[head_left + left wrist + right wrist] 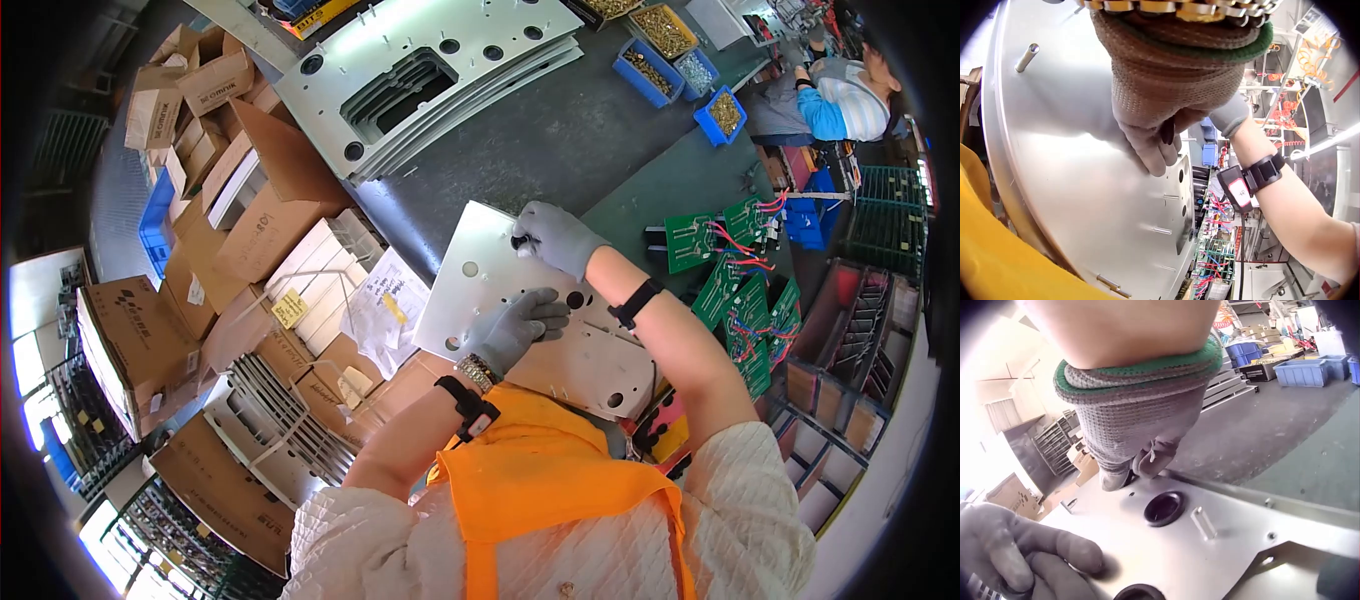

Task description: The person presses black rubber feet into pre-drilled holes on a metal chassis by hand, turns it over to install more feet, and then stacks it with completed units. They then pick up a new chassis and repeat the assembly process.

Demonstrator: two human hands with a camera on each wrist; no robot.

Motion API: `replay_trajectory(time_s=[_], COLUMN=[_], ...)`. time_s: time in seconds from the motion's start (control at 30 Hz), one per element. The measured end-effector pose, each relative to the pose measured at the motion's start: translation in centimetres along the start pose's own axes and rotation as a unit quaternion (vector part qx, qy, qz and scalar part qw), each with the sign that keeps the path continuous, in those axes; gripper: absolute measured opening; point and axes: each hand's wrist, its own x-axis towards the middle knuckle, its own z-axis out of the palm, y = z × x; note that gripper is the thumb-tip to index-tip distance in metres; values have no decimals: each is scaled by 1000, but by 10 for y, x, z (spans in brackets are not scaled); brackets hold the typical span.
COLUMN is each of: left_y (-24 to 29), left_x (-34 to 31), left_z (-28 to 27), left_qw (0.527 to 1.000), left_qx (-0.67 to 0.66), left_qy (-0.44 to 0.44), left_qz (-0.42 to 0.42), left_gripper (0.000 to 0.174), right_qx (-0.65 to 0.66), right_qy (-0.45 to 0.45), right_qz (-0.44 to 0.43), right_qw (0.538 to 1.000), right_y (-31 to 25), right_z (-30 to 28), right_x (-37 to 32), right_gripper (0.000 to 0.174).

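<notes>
A metal panel (490,285) lies at the centre of the head view, at the counter (480,150). Near its upper edge the right hand (555,238) pinches a small black piece (520,243). The left hand (515,328), lower down, has curled fingers; whether they grip anything, I cannot tell. A black ring (575,299) sits beside their tips. Green circuit boards (690,243) lie at right.
</notes>
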Motion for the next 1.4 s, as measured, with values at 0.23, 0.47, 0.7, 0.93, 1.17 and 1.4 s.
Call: replay_trajectory(time_s=[0.23,0.47,0.7,0.93,1.17,1.4], left_y=[0,-11,-10,0,22,32], left_x=[-1,6,5,-14,-47,-62], left_z=[-3,-10,-8,1,-26,-33], left_qw=[1000,1000,1000,993,941,943], left_qx=[-22,-4,-26,-111,-267,-223], left_qy=[-1,-21,-7,-42,92,93], left_qz=[6,14,5,21,189,231], left_gripper=[64,65,67,64,54,49], right_qx=[25,-33,65,-267,68,65], right_qy=[-139,217,45,91,120,176], right_qz=[153,-22,151,79,-93,-52], right_qw=[978,975,985,956,986,981], right_y=[-14,-3,-6,-35,-80,-115], right_z=[-17,23,7,32,31,49], right_x=[14,-26,-5,-50,-77,-58], right_gripper=[13,7,6,24,23,34])
